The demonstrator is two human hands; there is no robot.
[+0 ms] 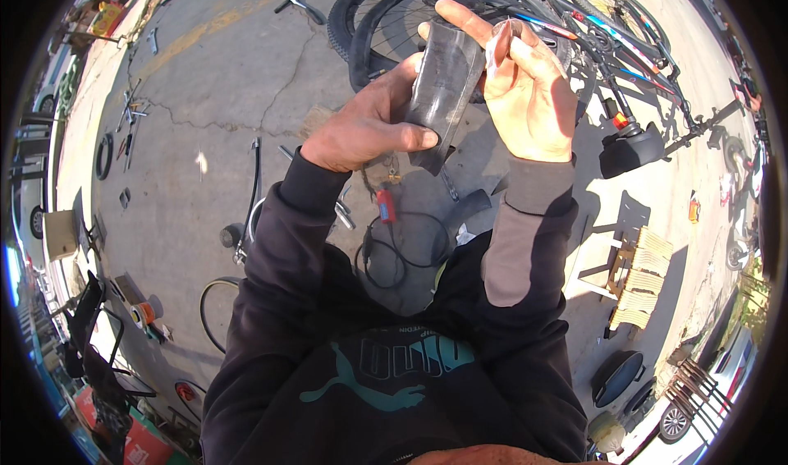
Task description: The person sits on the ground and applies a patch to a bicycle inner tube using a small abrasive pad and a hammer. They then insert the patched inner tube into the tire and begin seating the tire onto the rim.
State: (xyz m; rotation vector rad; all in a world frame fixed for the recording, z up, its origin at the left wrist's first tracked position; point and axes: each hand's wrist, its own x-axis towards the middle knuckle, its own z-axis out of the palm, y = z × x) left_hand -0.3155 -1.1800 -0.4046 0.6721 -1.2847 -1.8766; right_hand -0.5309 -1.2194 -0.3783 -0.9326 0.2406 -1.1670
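Note:
My left hand (369, 124) grips a strip of black rubber (446, 75), its thumb pressed on the lower part. The strip looks like a flattened piece of inner tube, held upright, with a dull scuffed face towards me. Beside its upper right edge is my right hand (533, 104), palm showing and one finger stretched out past the strip's top. Its other fingers are curled around a small reddish-brown piece (498, 46), too small to name. Beyond both hands lies a bicycle (566, 26) on its side, with a loose black tube (361, 50) over its wheel.
On the concrete floor below my hands lie a red-handled tool (386, 206) and a coiled black cable (402, 280). Several hand tools (130, 112) are scattered at the left. A small wooden slatted stool (640, 280) and a black pan-like basin (617, 378) are at the right.

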